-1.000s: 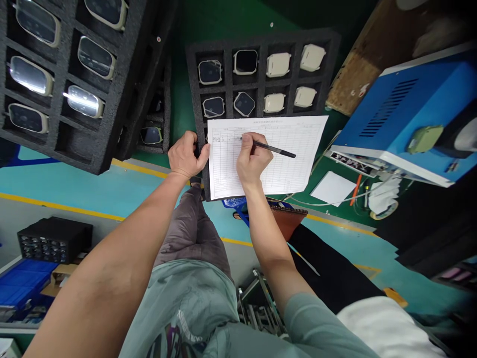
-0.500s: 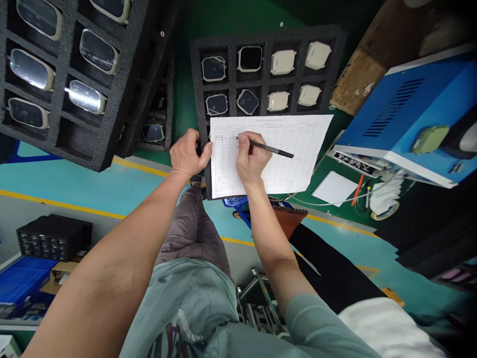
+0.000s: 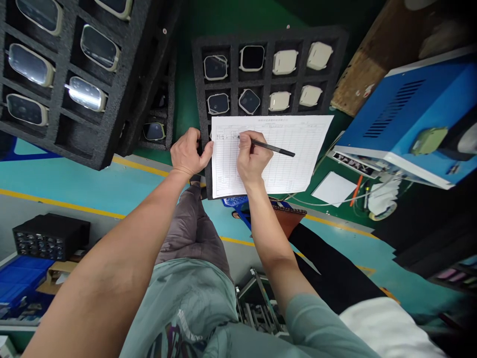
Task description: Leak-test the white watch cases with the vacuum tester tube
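Note:
A printed form sheet [image 3: 290,164] with a ruled table lies over the lower part of a black foam tray [image 3: 233,79]. Between the fingers of my right hand [image 3: 253,156] is a black pen [image 3: 278,149], its tip on the upper left of the sheet beside some handwriting. My left hand [image 3: 188,151] is curled at the tray's left edge, thumb over the rim and touching the sheet's side. Above the sheet, the tray's compartments hold dark-screened smartwatches [image 3: 251,58] and pale watch cases lying back up [image 3: 285,62]. The left fingertips are partly hidden.
Stacked foam trays [image 3: 80,134] with more watches stand at the left. On the right are a blue machine [image 3: 421,109], a wooden block [image 3: 357,69], a white paper [image 3: 334,189], an orange stick [image 3: 357,190] and a tape roll [image 3: 383,211]. A person's dark-clothed leg [image 3: 335,263] is close at lower right.
The pen tip has shifted very slightly right on the sheet, with my right hand. Otherwise the view has only drifted a little; my left hand keeps its place at the tray edge.

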`<state>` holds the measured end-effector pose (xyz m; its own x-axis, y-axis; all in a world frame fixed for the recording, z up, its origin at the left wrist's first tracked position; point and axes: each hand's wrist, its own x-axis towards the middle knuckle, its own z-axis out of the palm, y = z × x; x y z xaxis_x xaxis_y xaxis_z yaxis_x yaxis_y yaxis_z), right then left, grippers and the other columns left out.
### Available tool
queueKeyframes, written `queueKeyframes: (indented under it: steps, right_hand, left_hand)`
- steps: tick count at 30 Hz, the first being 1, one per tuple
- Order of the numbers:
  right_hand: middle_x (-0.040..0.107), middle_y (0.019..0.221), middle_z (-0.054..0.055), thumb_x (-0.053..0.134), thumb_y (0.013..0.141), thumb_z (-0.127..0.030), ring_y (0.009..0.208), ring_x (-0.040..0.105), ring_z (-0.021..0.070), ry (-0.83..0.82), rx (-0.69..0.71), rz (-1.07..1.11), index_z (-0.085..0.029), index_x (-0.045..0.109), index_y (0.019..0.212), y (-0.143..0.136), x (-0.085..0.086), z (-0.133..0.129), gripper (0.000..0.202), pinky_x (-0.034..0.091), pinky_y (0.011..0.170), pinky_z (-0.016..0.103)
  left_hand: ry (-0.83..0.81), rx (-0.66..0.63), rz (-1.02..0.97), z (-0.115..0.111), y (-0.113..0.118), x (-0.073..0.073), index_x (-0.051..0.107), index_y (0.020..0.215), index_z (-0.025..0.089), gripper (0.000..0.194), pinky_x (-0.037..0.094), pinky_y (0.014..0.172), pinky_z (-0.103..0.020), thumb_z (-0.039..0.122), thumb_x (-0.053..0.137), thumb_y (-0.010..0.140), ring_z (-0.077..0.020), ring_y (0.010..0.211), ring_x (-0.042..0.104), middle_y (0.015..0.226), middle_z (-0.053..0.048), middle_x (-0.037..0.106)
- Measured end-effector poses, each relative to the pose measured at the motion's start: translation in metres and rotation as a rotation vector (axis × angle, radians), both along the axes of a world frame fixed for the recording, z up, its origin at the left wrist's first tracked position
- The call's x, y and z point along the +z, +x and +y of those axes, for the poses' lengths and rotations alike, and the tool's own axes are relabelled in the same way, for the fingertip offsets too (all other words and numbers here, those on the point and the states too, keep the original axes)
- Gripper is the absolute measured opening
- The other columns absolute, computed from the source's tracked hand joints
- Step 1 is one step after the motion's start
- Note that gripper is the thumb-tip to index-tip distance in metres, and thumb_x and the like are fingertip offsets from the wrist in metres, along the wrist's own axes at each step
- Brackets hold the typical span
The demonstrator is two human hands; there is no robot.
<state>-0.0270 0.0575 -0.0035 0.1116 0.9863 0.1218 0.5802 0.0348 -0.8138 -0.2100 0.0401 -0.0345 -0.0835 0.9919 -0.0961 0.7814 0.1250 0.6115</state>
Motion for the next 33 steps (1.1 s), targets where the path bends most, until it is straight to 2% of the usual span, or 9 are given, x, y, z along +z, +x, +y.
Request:
queueKeyframes:
  steps: [7,13,16,19,21,23,25,28,33]
  right_hand:
    - [0.066,0.089,0.005,0.038,0.105,-0.057,0.088,0.067,0.0162,-0.027,0.013,-0.003,-0.019,0.065,0.093,0.002,-0.001,0.000,0.048,0.055,0.086,0.035]
    - [0.065,0.087,0.005,0.040,0.104,-0.057,0.086,0.067,0.0159,-0.002,0.005,0.010,-0.019,0.065,0.091,-0.001,-0.001,-0.001,0.047,0.056,0.083,0.034]
    - [0.063,0.087,0.005,0.040,0.104,-0.057,0.082,0.067,0.0152,-0.029,-0.023,0.074,-0.019,0.066,0.099,0.001,0.002,-0.005,0.046,0.057,0.081,0.034]
    - [0.063,0.094,0.005,0.033,0.107,-0.054,0.078,0.067,0.0145,0.005,-0.180,0.066,-0.022,0.062,0.121,0.025,0.010,-0.015,0.046,0.058,0.077,0.034]
    - [0.064,0.104,0.008,0.028,0.108,-0.050,0.088,0.069,0.0170,0.076,-0.350,-0.047,-0.022,0.059,0.130,0.055,0.015,-0.027,0.047,0.058,0.082,0.039]
    - [0.065,0.115,0.011,0.031,0.107,-0.049,0.106,0.068,0.0224,0.085,-0.472,-0.222,-0.021,0.059,0.130,0.089,0.019,-0.044,0.047,0.056,0.094,0.046]
    - [0.065,0.120,0.016,0.041,0.102,-0.051,0.116,0.064,0.0283,-0.025,-0.491,-0.365,-0.016,0.061,0.130,0.119,0.019,-0.061,0.049,0.051,0.102,0.053]
    - [0.067,0.121,0.022,0.053,0.094,-0.050,0.114,0.064,0.0324,-0.247,-0.465,-0.405,-0.007,0.061,0.132,0.146,0.017,-0.076,0.058,0.050,0.103,0.054]
    - [0.073,0.104,0.017,0.061,0.087,-0.036,0.096,0.066,0.0269,-0.461,-0.478,-0.279,-0.005,0.067,0.126,0.160,0.028,-0.061,0.051,0.052,0.098,0.046]
  left_hand:
    - [0.024,0.012,-0.005,0.000,0.001,-0.001,0.054,0.095,0.021,0.048,0.045,0.073,-0.037,0.068,0.047,0.091,-0.0241,0.079,0.062,0.075,-0.005,0.057]
    - [0.022,0.005,0.006,-0.001,0.001,-0.001,0.055,0.094,0.020,0.047,0.046,0.073,-0.038,0.066,0.046,0.092,-0.0247,0.078,0.063,0.075,-0.006,0.058]
    - [0.019,0.005,0.006,-0.001,0.000,0.000,0.054,0.094,0.020,0.047,0.046,0.073,-0.038,0.067,0.047,0.092,-0.0245,0.078,0.062,0.075,-0.006,0.058]
    - [0.034,0.011,0.014,0.000,-0.001,-0.001,0.055,0.093,0.020,0.046,0.045,0.071,-0.036,0.066,0.049,0.090,-0.0235,0.076,0.061,0.073,-0.006,0.058]
    - [0.047,0.014,0.022,0.001,-0.003,-0.001,0.055,0.093,0.020,0.043,0.044,0.069,-0.036,0.063,0.051,0.090,-0.0231,0.074,0.060,0.073,-0.006,0.058]
    - [0.054,0.015,0.028,0.003,-0.004,-0.002,0.055,0.093,0.020,0.041,0.044,0.069,-0.036,0.061,0.052,0.089,-0.0233,0.073,0.060,0.072,-0.006,0.058]
    - [0.052,0.015,0.036,0.006,-0.006,-0.001,0.056,0.093,0.020,0.039,0.043,0.068,-0.035,0.059,0.053,0.088,-0.0236,0.073,0.059,0.073,-0.007,0.058]
    - [0.025,0.017,0.061,0.011,-0.008,0.003,0.056,0.094,0.019,0.038,0.041,0.069,-0.035,0.056,0.054,0.087,-0.0236,0.073,0.059,0.075,-0.007,0.059]
    - [-0.061,0.022,0.146,0.018,-0.007,0.018,0.056,0.098,0.018,0.036,0.037,0.069,-0.035,0.052,0.052,0.089,-0.0257,0.079,0.061,0.081,-0.009,0.061]
